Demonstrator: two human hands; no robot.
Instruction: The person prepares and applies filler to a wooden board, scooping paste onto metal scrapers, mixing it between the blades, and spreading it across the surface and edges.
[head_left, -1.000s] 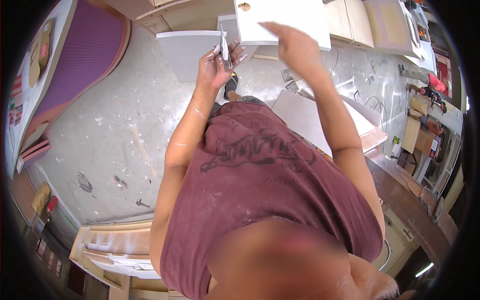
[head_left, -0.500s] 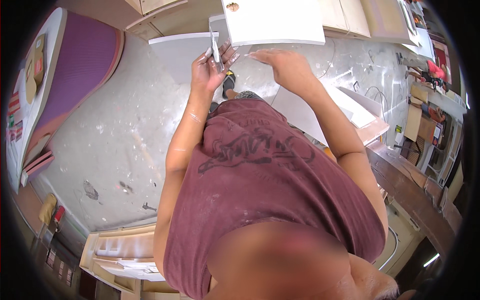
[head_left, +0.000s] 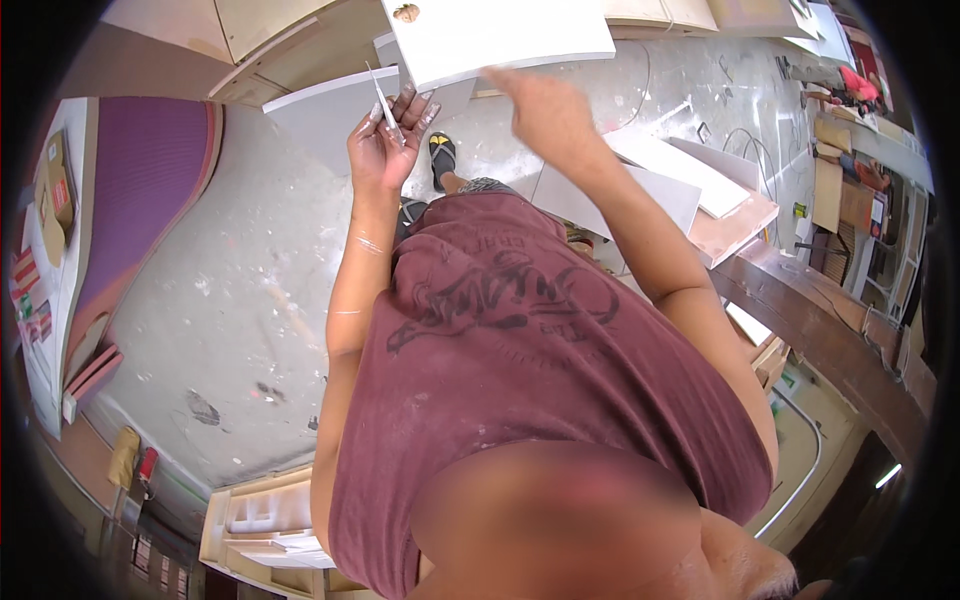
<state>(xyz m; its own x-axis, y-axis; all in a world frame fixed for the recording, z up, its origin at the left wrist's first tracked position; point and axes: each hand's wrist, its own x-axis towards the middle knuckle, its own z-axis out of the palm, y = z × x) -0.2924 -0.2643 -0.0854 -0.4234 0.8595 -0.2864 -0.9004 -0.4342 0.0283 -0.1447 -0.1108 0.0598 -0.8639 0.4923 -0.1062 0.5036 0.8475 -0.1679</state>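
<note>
My left hand [head_left: 378,160], palm up with white smears on its fingers, holds a thin flat putty scraper [head_left: 383,102]. The scraper is seen nearly edge-on, with its narrow end pointing up and away. My right hand [head_left: 560,118] reaches to the near edge of a white panel [head_left: 510,28], its forefinger stretched out along that edge. That hand is slightly blurred, and nothing shows in it; I cannot tell if the fingertip touches the panel. A round hole marks the panel's left side.
Pale wooden cabinets [head_left: 290,50] stand beyond the panel. White boards [head_left: 680,170] lie at right beside a dark beam [head_left: 810,310]. A purple-sided counter [head_left: 150,180] bears a cardboard box at left. Cables [head_left: 760,150] trail over the spotted concrete floor [head_left: 240,300].
The view has shifted, so the panel sits higher and farther left. My right hand has gone from flat fingers to a pointing forefinger near the panel's edge. The scraper has tilted in my left hand.
</note>
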